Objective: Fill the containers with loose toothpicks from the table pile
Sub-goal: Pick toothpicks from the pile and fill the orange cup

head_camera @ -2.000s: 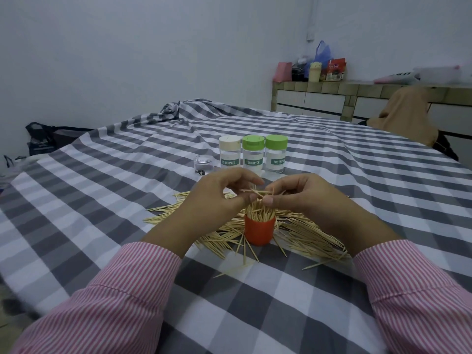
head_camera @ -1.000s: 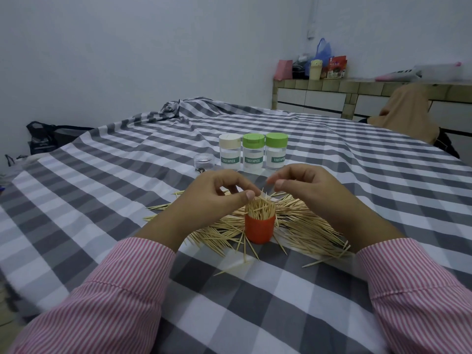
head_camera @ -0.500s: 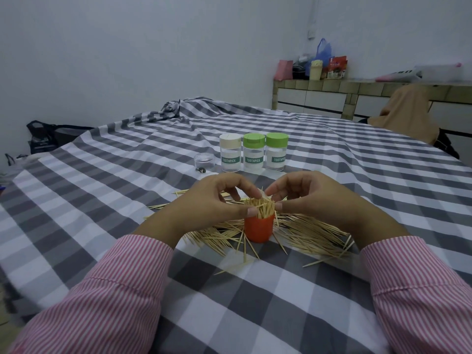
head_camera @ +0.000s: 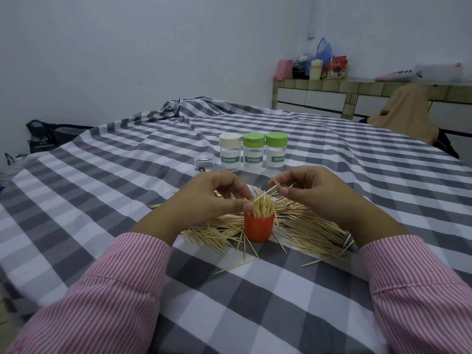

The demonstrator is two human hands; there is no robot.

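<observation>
An orange container (head_camera: 258, 228) stands upright in the middle of a loose toothpick pile (head_camera: 304, 229) on the checked cloth, packed with upright toothpicks (head_camera: 263, 208). My left hand (head_camera: 217, 198) curls beside the container's top, thumb and fingers against the standing toothpicks. My right hand (head_camera: 311, 190) hovers just right of it and pinches a single toothpick (head_camera: 268, 194) that slants down into the bunch. Behind stand three closed jars labelled TOOTHPICK: one with a cream lid (head_camera: 229, 152), two with green lids (head_camera: 253, 152) (head_camera: 276, 151).
A small clear open container (head_camera: 203, 161) sits left of the jars. The checked cloth (head_camera: 107, 190) covers the whole table. A tiled counter (head_camera: 332, 95) with bags stands at the back right, a brown cloth-draped shape (head_camera: 406, 111) beside it, a dark bag (head_camera: 46, 135) at far left.
My right hand has lifted slightly and now pinches one toothpick slanting into the container. My left hand has stayed at the container's top. The view has shifted a little.
</observation>
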